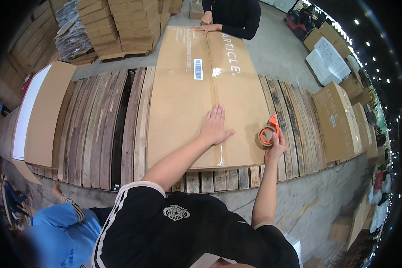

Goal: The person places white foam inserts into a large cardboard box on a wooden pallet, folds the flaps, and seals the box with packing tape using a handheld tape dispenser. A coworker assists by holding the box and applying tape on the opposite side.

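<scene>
A large flat cardboard box (183,116) lies across the slatted wooden conveyor in front of me, with clear tape along its middle seam and a white barcode label (198,69) on top. My left hand (215,127) rests flat on the taped seam, fingers stretched out. Beside the box's right edge, my right hand (276,145) grips an orange tape dispenser (273,124) with a roll of tape in it. Across the box, a co-worker's two hands (207,26) are at its far end.
An open carton (48,116) stands on the slats (94,129) at left; a closed carton (337,123) sits at right. Stacked boxes (134,22) fill the far left. A person in blue (67,228) is close at my left. A red forklift (303,20) stands far right.
</scene>
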`<state>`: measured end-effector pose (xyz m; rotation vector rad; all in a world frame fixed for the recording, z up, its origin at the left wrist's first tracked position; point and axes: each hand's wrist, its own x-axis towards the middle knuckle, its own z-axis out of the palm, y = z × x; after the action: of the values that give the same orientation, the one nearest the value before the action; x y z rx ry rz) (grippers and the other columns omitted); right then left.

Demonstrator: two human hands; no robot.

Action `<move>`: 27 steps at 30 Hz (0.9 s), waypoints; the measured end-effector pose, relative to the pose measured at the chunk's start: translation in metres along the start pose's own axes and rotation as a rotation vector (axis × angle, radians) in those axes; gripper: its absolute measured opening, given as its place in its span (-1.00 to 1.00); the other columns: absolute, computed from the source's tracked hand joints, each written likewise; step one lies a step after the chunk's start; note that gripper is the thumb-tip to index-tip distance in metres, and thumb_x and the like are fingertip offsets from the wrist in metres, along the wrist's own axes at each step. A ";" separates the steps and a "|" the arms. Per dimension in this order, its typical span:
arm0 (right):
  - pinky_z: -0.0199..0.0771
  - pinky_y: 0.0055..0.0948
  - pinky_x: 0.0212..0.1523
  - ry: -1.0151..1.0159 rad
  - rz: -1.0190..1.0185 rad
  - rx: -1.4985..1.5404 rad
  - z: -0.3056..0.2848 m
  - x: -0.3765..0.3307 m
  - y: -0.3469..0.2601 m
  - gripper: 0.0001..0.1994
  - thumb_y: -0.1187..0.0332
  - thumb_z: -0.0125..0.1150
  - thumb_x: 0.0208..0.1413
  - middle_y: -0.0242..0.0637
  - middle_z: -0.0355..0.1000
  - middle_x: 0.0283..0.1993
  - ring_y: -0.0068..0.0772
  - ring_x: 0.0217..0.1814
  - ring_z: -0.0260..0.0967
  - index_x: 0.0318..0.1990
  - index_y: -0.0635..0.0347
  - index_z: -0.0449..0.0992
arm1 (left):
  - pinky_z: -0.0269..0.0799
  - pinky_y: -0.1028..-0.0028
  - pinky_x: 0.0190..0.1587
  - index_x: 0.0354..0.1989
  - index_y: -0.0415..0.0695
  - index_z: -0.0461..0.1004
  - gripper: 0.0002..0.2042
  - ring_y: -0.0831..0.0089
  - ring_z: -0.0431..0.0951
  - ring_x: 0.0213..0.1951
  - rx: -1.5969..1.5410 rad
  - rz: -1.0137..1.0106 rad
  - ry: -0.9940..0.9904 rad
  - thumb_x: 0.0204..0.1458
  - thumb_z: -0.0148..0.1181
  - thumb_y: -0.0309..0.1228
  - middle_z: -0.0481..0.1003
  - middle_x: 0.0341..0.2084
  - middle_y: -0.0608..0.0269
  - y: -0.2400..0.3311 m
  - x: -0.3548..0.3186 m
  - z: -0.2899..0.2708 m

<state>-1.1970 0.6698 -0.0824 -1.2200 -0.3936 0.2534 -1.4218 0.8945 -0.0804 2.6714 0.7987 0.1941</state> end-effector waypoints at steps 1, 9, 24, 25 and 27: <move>0.67 -0.34 0.26 0.000 -0.021 -0.004 0.000 0.000 0.001 -0.56 0.50 0.38 0.44 -0.16 0.66 0.28 -0.34 0.25 0.64 0.41 0.42 0.56 | -0.31 0.09 0.80 0.76 -0.41 -0.12 0.13 0.00 -0.29 0.81 0.008 -0.003 -0.010 0.39 0.02 0.39 -0.17 0.79 -0.20 0.000 0.001 0.002; 0.66 -0.35 0.26 -0.039 -0.133 -0.544 0.057 -0.010 -0.030 -0.57 0.43 0.47 0.38 -0.14 0.70 0.31 -0.35 0.24 0.68 0.34 0.39 0.68 | -0.16 0.05 0.77 0.73 -0.41 -0.01 0.10 0.04 -0.14 0.79 -0.037 0.126 0.070 0.41 -0.01 0.41 -0.04 0.77 -0.18 -0.007 -0.029 0.004; 0.74 -0.09 -0.14 -0.681 -0.118 -1.625 0.432 0.155 0.037 -0.59 -0.06 0.49 0.12 -0.06 0.73 -0.30 -0.07 -0.25 0.75 -0.23 0.16 0.84 | -0.11 0.12 0.76 0.74 -0.29 0.10 -0.18 0.04 -0.06 0.78 -0.921 0.175 0.066 0.51 0.19 -0.02 0.06 0.76 -0.10 -0.048 -0.211 -0.029; 0.74 -0.09 -0.13 -0.702 -0.086 -1.647 0.422 0.157 0.044 -0.58 -0.06 0.49 0.13 -0.06 0.73 -0.29 -0.07 -0.24 0.75 -0.20 0.16 0.84 | -0.14 0.15 0.76 0.76 -0.27 0.07 -0.21 0.10 -0.08 0.79 -1.033 0.159 0.071 0.52 0.23 -0.14 0.03 0.77 -0.08 -0.060 -0.213 -0.029; 0.74 -0.11 -0.11 -0.726 -0.054 -1.619 0.380 0.134 0.040 -0.57 -0.06 0.50 0.15 -0.07 0.74 -0.27 -0.09 -0.23 0.75 -0.16 0.16 0.84 | -0.13 0.22 0.76 0.76 -0.25 0.07 -0.29 0.18 -0.01 0.77 -1.384 0.090 0.114 0.59 0.10 -0.18 0.05 0.78 0.01 -0.081 -0.209 -0.028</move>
<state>-1.2361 1.0622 0.0102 -2.6831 -1.4176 0.3247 -1.6427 0.8502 -0.0907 1.3753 0.3155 0.6391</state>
